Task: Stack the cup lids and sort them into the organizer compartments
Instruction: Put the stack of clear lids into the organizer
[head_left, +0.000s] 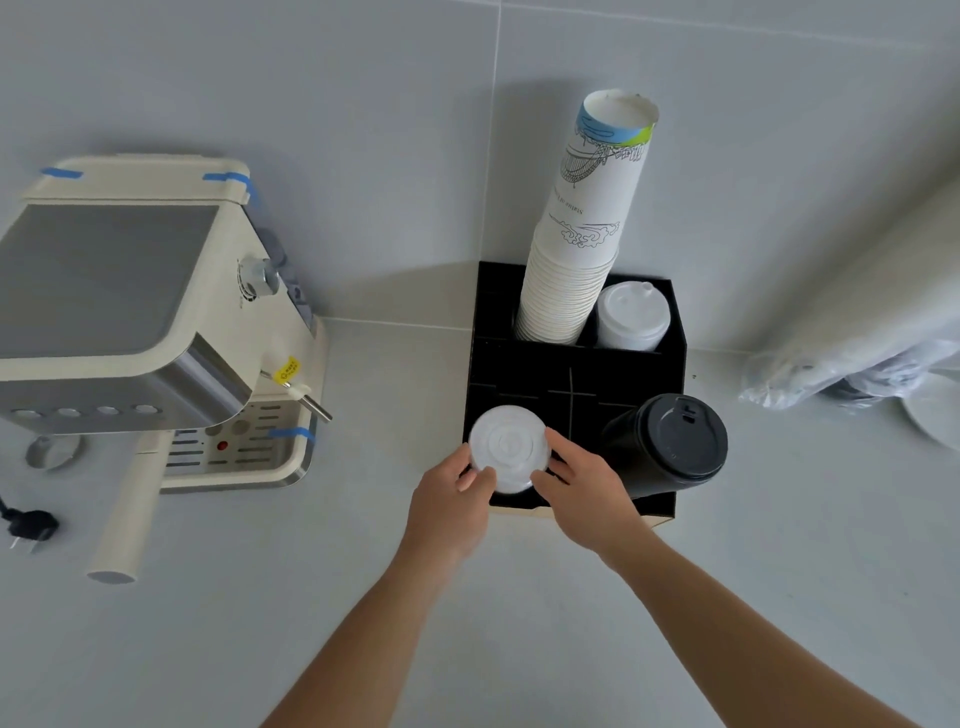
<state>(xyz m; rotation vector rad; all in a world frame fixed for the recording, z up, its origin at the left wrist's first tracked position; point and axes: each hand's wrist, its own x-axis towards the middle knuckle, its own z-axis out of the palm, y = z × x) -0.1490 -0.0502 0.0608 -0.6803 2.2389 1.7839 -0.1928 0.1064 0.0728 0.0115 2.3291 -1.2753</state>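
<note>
Grey counter (519, 623) ran up to a grey tiled wall, with a black organizer (524, 364) set at the join. Left hand (449, 501) and right hand (584, 488) both held a stack of white lids (509, 449) over the organizer's front-left compartment, fingers curled round its rim from either side; whether the stack touched the bottom could not be told. Black lids (675, 441) leaned out of the organizer's front-right compartment. A tall stack of paper cups (582, 234) rose tilted from a back compartment, with more white lids, spouted (631, 317), just right of it. Coffee machine (140, 322) stood well left of the organizer, a plug (31, 525) lying in front of it. Clear plastic bags (852, 353) lay to the organizer's right
</note>
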